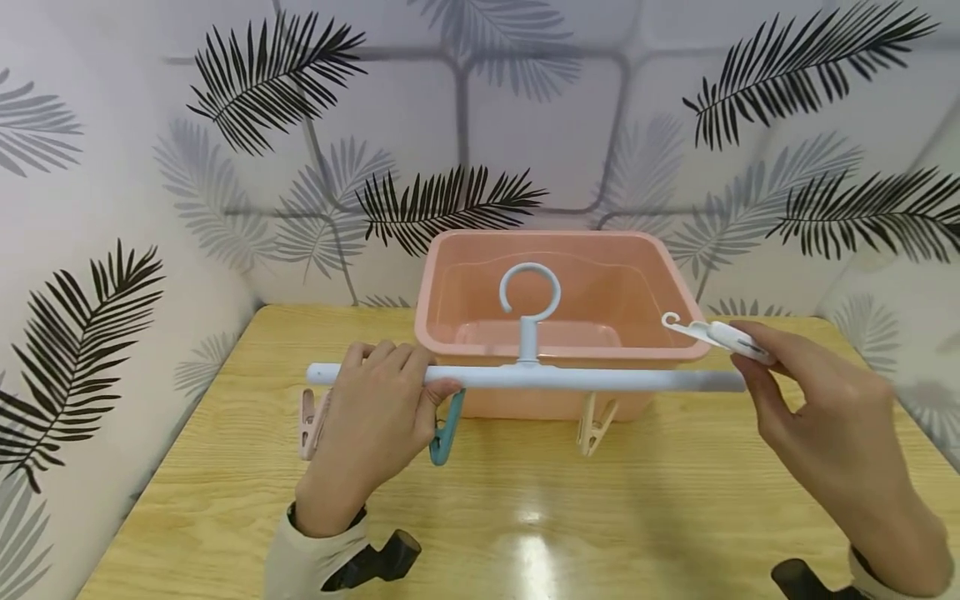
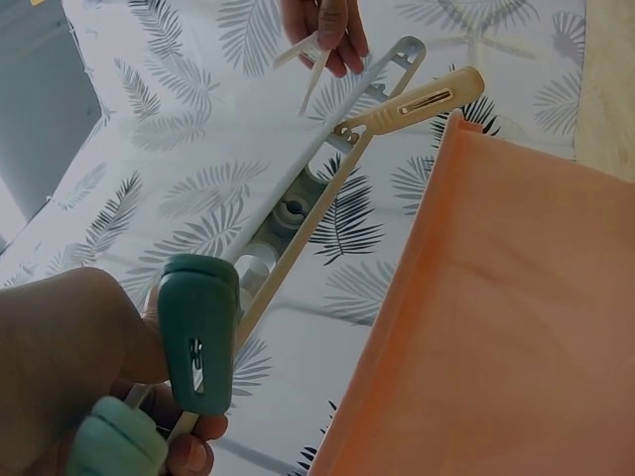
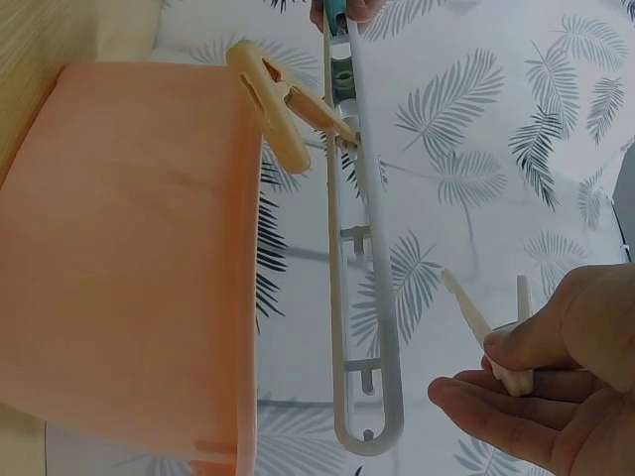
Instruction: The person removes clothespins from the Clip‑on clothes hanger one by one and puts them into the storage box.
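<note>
A pale blue hanger [image 1: 615,380] with a round hook is held level in front of a tub. My left hand [image 1: 375,417] grips its bar near the left end, thumb along the near side. My right hand [image 1: 832,400] pinches a white clothespin [image 1: 729,337] with a small hooked tip, just above the bar's right end. A pink clothespin [image 1: 307,427] hangs at the far left, partly behind my left hand. Beside my thumb hangs a teal clothespin [image 1: 447,433], and a cream one [image 1: 592,427] hangs right of centre. From below, the right wrist view shows small pegs inside the bar's underside [image 3: 382,327].
The pink plastic tub [image 1: 555,353] stands at the back of the wood-grain table [image 1: 225,500], directly behind the hanger. Walls with a leaf pattern [image 1: 405,108] close in the back and sides.
</note>
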`<state>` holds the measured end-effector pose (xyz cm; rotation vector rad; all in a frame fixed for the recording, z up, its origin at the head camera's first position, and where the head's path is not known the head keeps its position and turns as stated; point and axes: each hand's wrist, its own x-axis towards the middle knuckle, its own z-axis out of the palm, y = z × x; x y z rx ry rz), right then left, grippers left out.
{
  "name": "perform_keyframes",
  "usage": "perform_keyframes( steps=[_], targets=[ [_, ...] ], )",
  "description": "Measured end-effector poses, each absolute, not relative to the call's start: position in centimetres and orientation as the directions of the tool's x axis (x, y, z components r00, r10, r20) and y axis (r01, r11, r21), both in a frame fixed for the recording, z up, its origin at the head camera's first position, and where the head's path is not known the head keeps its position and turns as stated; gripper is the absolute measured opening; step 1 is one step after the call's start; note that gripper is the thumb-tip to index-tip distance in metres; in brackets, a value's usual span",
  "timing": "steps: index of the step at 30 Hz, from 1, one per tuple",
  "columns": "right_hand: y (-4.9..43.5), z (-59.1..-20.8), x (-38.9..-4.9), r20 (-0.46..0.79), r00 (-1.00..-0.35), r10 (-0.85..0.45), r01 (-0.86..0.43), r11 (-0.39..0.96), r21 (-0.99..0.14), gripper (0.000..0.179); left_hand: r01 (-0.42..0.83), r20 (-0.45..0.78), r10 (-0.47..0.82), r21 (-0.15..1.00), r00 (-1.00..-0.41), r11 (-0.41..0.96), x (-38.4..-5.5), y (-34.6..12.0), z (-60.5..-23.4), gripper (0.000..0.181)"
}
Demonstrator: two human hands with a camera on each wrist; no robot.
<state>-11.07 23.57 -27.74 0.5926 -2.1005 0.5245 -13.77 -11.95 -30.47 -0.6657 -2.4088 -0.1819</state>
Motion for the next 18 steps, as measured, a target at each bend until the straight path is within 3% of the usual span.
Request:
perform_keyframes(
  steps=[18],
  targets=[
    [23.46,-28.01,-11.86,0.82,-0.533,-0.208,-0.572,0.803,-0.168,0.059,0.513,0.602,0.428,-0.036,-0.674,0.858,-13.74,-12.16,-30.45,0.031]
  ],
)
